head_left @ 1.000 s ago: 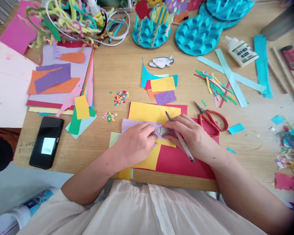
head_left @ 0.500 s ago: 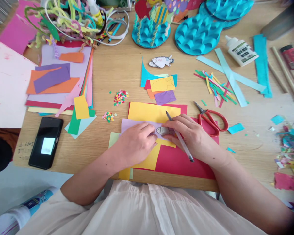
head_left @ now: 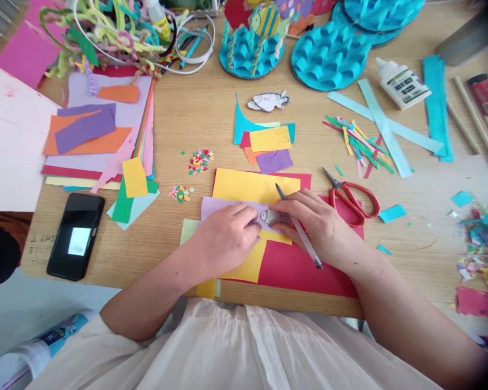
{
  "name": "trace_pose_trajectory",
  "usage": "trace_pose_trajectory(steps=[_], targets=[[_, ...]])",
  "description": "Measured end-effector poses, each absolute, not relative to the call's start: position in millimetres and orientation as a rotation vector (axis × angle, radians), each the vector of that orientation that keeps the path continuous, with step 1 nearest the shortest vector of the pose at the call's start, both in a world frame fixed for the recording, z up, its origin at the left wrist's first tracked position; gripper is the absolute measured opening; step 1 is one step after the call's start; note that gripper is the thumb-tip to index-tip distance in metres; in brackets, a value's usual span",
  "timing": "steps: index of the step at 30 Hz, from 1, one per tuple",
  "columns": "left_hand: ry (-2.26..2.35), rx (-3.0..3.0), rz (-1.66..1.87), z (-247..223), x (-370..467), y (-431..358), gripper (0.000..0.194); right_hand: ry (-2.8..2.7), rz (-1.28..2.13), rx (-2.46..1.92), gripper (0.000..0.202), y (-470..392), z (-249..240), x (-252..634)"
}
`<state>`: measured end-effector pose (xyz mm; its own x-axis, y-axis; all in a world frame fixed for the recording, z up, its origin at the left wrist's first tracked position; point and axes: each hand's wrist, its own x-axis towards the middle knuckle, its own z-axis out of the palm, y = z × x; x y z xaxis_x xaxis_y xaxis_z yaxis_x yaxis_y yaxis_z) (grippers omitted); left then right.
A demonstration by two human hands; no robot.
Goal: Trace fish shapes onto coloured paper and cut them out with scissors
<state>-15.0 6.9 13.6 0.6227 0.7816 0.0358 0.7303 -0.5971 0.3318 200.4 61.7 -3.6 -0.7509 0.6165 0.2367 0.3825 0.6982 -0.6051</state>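
A small grey paper fish cutout lies on a strip of lilac paper in front of me. My left hand is closed, its bent fingertips gripping the lilac paper just left of the fish's head. In my right hand a pen rests slantwise between the fingers, tip pointing down towards me. The same hand's fingertips touch the fish's tail end and cover it. Beneath are yellow paper and a red sheet. Red-handled scissors lie open beside my right hand.
Farther back sit white fish cutouts, coloured paper pieces and blue looped-paper discs. Left are a phone and stacked paper. Right are a glue bottle, thin paper strips and scraps.
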Motion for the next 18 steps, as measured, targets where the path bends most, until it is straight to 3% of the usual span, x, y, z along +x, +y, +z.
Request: trace_pose_trajectory(steps=[18], targets=[[1.238, 2.558, 0.238, 13.7, -14.8, 7.3, 0.025, -2.476, 0.743, -0.78, 0.021, 61.3, -5.9, 199.6]])
